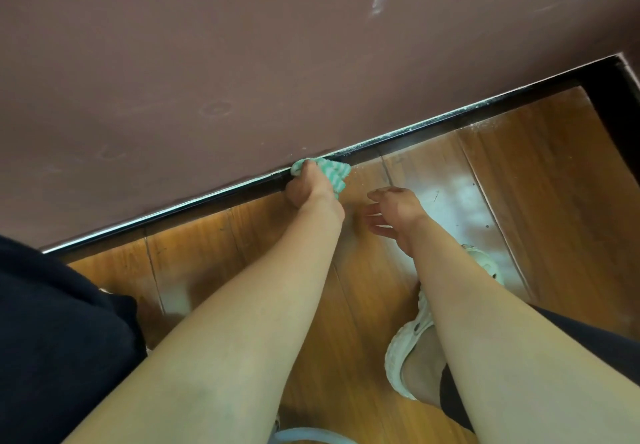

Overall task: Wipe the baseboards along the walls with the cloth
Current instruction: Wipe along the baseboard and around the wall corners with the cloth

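A dark baseboard (433,132) runs diagonally along the foot of a brownish-purple wall (242,63), with pale dust on its top edge to the right. My left hand (308,187) grips a green-and-white striped cloth (334,170) and presses it against the baseboard near the middle of the view. My right hand (391,213) hovers just right of it above the floor, fingers loosely spread and holding nothing.
Below the baseboard lies a glossy wooden plank floor (536,173). A foot in a white clog (412,339) stands at lower right. The wall turns a corner at the upper right (620,76). A pale curved rim (311,435) shows at the bottom edge.
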The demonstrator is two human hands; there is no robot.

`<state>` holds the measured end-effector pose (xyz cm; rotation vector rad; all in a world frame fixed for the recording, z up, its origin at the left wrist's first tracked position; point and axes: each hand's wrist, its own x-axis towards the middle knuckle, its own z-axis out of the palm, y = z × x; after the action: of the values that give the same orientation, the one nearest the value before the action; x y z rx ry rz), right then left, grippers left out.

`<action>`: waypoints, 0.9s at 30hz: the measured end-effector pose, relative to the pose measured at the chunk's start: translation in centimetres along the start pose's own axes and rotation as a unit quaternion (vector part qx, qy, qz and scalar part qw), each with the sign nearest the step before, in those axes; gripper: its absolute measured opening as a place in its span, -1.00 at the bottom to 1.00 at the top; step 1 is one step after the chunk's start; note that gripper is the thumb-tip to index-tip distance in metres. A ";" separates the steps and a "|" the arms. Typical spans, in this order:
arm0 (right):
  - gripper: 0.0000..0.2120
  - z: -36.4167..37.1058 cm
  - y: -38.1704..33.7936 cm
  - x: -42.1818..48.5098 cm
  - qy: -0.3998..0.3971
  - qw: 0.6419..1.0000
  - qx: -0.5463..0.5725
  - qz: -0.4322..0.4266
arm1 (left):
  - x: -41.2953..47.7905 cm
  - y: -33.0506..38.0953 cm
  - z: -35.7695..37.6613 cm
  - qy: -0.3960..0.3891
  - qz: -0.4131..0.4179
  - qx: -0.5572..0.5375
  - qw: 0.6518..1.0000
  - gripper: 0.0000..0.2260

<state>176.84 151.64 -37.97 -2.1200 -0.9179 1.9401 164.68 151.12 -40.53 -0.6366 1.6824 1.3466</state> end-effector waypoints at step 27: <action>-0.76 -0.4 1.3 0.5 0.003 1.000 -0.003 0.014 | -2.1 0.8 2.6 -0.172 -0.065 0.095 0.978 -0.69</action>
<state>177.71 150.96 -38.94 -2.1525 -0.8978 1.9454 165.88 153.52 -38.47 -0.3707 1.4404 1.1132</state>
